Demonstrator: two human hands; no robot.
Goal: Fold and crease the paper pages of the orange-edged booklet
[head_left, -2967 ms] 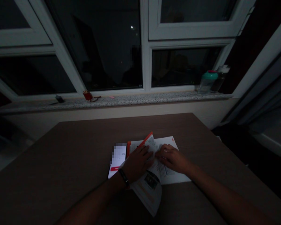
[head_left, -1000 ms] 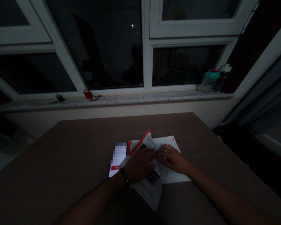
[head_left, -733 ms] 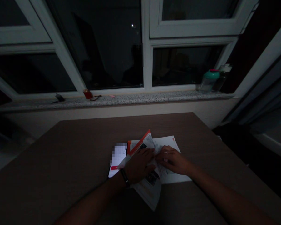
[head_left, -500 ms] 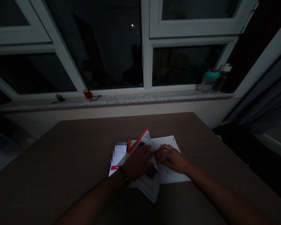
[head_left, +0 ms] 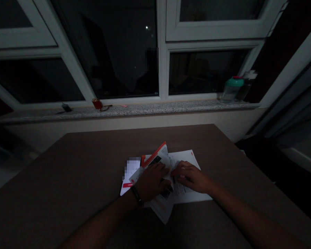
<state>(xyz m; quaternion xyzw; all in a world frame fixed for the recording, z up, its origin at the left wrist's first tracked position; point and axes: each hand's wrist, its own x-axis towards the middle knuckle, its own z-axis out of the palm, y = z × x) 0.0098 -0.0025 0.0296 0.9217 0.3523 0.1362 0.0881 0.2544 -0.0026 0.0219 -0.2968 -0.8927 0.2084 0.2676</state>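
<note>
A booklet [head_left: 193,196] lies open on the table, its right-hand page white with printed text. A lifted, skewed page [head_left: 163,211] with an orange upper edge and dark pictures stands over its left side. My left hand [head_left: 152,178], with a dark band on the wrist, lies across this page, fingers stretched and thumb apart. My right hand [head_left: 190,176] is closed, fingertips bunched at the fold beside the lifted page; what they pinch is hidden. A phone [head_left: 126,191] with a lit screen lies partly under the page, left of the booklet.
The brown table [head_left: 93,155] reaches toward a granite windowsill [head_left: 150,108]. On the sill are a small red jar [head_left: 97,103], glasses [head_left: 105,108], a small dark object [head_left: 66,107] and a teal-topped bottle [head_left: 232,90]. A curtain [head_left: 292,100] hangs at the right. The room is dim.
The lifted page has shifted slightly: its top corner is a little to the right, its lower corner a little to the left. Both hands stay in nearly the same place.
</note>
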